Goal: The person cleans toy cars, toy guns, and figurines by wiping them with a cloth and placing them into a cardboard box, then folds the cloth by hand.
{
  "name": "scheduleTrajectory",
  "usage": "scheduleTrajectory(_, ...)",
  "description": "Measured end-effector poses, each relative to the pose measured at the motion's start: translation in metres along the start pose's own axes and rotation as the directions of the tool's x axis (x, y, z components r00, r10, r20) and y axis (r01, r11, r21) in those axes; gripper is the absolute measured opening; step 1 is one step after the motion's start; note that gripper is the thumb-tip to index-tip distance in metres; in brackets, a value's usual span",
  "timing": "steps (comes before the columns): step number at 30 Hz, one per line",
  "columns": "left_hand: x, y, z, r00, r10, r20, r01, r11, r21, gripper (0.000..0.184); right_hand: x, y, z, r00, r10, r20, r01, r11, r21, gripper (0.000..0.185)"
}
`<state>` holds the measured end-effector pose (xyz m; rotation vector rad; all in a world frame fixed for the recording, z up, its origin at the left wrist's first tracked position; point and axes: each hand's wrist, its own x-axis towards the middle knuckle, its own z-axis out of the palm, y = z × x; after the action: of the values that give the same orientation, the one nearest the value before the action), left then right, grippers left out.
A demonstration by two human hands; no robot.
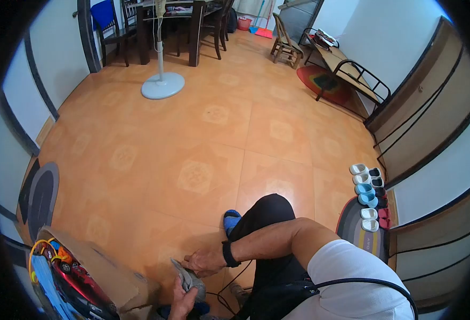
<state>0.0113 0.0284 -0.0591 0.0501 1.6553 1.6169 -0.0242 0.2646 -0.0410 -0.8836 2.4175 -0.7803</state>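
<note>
A tiled floor [192,122] is spread across most of the view. At the person's left, an open cardboard box [103,269] is filled with bright toys [64,258]. A grey cloth [192,281] is held low over the floor, just right of the box; its long axis is slanted from a far-left tip down to a bunched near-right end. By the left hand [181,301] the near part is gripped, thumb and fingers closed on it. The right hand [205,261], black-banded at the wrist, is brought across so that its fingertips are placed beside the far tip, to which it is nearer; whether cloth is pinched there cannot be told.
</note>
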Motion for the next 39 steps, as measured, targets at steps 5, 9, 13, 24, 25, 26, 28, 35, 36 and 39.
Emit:
scheduleTrajectory(5, -0.006, 0.009, 0.004, 0.995, -0.095, -0.023, 0.093, 0.992, -0.08, 0.056, 0.004, 0.008, 0.011, 0.997, -0.073, -0.023, 0.072, 0.997, -0.036, 0.043)
scheduleTrajectory(9, -0.005, 0.009, 0.002, 0.999, -0.052, -0.007, 0.052, 0.996, 0.065, 0.051, 0.0, 0.003, 0.0, 0.994, -0.109, 0.001, 0.109, 0.992, -0.058, 0.039)
scheduleTrajectory(13, -0.007, 0.021, 0.01, 1.0, -0.009, -0.009, 0.01, 0.999, 0.048, 0.044, 0.001, 0.006, 0.002, 0.995, -0.094, 0.011, 0.095, 0.995, -0.039, 0.036)
scheduleTrajectory(24, -0.001, -0.009, 0.0, 0.999, 0.045, 0.017, -0.046, 0.997, 0.06, 0.047, 0.002, 0.012, 0.013, 0.995, -0.081, 0.054, 0.084, 0.995, -0.046, 0.033)
scheduleTrajectory(25, -0.001, -0.009, 0.0, 0.999, 0.041, 0.017, -0.042, 0.996, 0.073, 0.048, 0.002, 0.012, 0.013, 0.995, -0.078, 0.066, 0.081, 0.995, -0.053, 0.033)
scheduleTrajectory(26, 0.0, -0.008, 0.0, 0.999, 0.036, 0.017, -0.037, 0.996, 0.086, 0.049, 0.002, 0.012, 0.012, 0.994, -0.075, 0.078, 0.079, 0.995, -0.06, 0.033)
scheduleTrajectory(28, -0.005, 0.005, 0.004, 0.999, 0.035, 0.018, -0.036, 0.998, 0.047, 0.05, 0.001, 0.008, 0.007, 0.995, -0.043, 0.095, 0.047, 0.998, -0.048, 0.033)
scheduleTrajectory(35, 0.0, -0.014, -0.001, 0.996, 0.092, -0.001, -0.09, 0.978, 0.191, 0.048, 0.003, 0.009, 0.011, 0.991, 0.003, 0.133, 0.007, 0.997, -0.074, 0.035)
scheduleTrajectory(36, -0.001, -0.012, -0.001, 0.995, 0.1, 0.004, -0.099, 0.972, 0.214, 0.048, 0.002, 0.007, 0.007, 0.992, -0.012, 0.128, 0.022, 0.997, -0.074, 0.035)
scheduleTrajectory(39, -0.003, 0.001, -0.001, 0.997, 0.072, 0.022, -0.075, 0.978, 0.197, 0.049, -0.003, 0.001, -0.006, 0.992, -0.038, 0.123, 0.048, 0.996, -0.079, 0.034)
